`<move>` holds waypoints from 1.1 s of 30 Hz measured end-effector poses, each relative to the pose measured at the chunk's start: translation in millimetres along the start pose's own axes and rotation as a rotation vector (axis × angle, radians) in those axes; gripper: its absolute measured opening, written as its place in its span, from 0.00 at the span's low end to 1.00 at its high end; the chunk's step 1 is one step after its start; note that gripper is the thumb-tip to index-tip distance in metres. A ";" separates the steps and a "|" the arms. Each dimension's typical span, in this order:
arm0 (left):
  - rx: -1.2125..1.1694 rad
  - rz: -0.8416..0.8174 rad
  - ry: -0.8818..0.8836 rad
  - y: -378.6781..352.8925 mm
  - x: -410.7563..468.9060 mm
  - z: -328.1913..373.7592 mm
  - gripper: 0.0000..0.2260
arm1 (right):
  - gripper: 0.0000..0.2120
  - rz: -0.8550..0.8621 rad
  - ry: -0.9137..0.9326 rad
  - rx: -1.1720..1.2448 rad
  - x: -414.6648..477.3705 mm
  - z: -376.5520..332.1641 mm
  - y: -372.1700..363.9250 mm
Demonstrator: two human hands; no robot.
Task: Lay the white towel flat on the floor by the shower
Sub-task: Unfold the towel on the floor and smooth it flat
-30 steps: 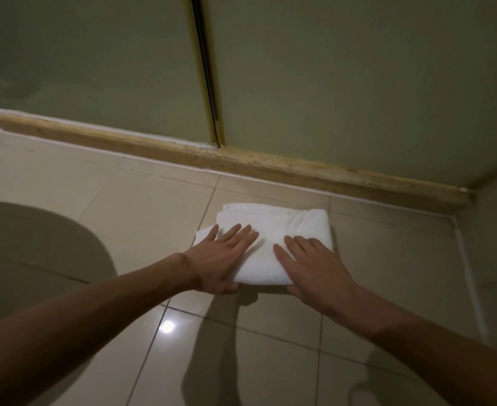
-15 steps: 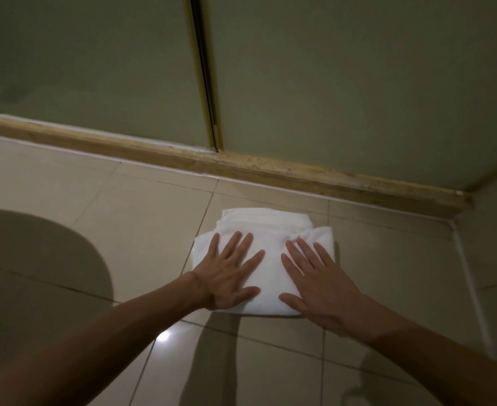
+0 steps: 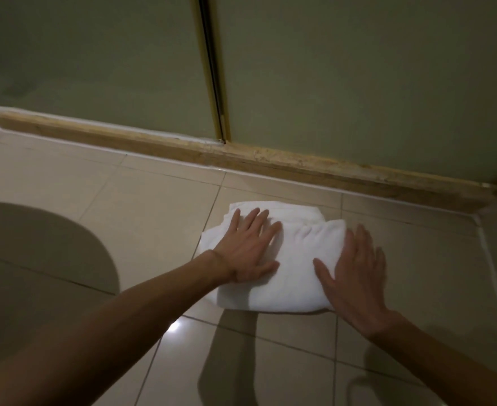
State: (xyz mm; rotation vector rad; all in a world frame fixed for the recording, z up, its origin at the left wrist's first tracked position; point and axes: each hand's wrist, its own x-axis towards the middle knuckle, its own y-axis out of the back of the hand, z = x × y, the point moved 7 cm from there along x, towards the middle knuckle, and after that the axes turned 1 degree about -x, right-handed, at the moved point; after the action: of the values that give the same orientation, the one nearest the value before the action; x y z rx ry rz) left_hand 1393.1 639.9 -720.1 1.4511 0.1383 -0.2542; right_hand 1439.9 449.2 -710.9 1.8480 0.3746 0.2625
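Both hands [image 3: 248, 247] [image 3: 355, 276] flat on towel [image 3: 297, 259]

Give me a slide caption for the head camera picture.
Left hand and right hand press the folded white towel onto the tiled floor beside the shower door.

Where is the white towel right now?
In the head view, the folded white towel lies on the beige tiled floor right of centre, under the left hand and right hand, just before the shower's wooden sill.
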 end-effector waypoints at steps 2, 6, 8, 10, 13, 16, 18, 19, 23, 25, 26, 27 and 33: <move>-0.094 -0.010 0.045 7.8 13.2 2.3 0.38 | 0.36 -0.053 -0.262 0.154 -0.6 17.7 -4.0; -0.234 0.000 0.015 27.3 37.3 13.2 0.37 | 0.19 -0.128 -0.327 0.419 0.3 23.5 -4.5; -0.280 0.043 -0.037 39.7 45.8 20.8 0.37 | 0.16 -0.132 -0.279 0.563 2.0 16.0 -0.6; -0.342 0.076 -0.075 49.8 50.3 27.6 0.36 | 0.14 -0.110 -0.202 0.634 5.7 5.5 7.6; -0.435 0.085 -0.073 60.5 52.0 28.5 0.27 | 0.10 -0.099 -0.166 0.718 12.2 -2.0 14.4; -0.512 0.100 -0.040 73.5 49.9 18.3 0.16 | 0.06 -0.116 -0.196 0.846 19.6 -2.9 17.5; -0.591 0.098 -0.019 80.3 44.9 11.5 0.12 | 0.06 -0.151 -0.231 0.932 22.2 -4.4 17.2; -0.610 0.097 -0.019 82.8 42.6 9.6 0.11 | 0.08 -0.175 -0.257 0.973 22.5 -5.6 15.6; -0.637 0.073 -0.022 86.2 32.2 4.3 0.10 | 0.10 -0.298 -0.335 1.179 19.5 -15.8 8.5; -0.681 0.060 0.006 85.8 25.8 -3.1 0.10 | 0.10 -0.369 -0.346 1.270 17.9 -22.0 7.5; -0.701 0.056 0.020 85.5 23.1 -7.3 0.10 | 0.11 -0.390 -0.336 1.288 17.9 -24.2 8.3; -0.714 0.059 0.032 86.1 20.5 -11.3 0.09 | 0.13 -0.400 -0.319 1.288 18.2 -26.2 9.7; -0.628 0.061 0.043 105.3 16.1 -19.6 0.32 | 0.14 -0.382 -0.077 1.112 24.6 -49.1 28.3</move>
State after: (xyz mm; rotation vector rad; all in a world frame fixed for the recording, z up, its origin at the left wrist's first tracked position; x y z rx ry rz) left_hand 1436.7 668.4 -625.0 0.8353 0.1892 -0.1124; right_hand 1448.3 494.1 -669.3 2.7793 0.9300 -0.3680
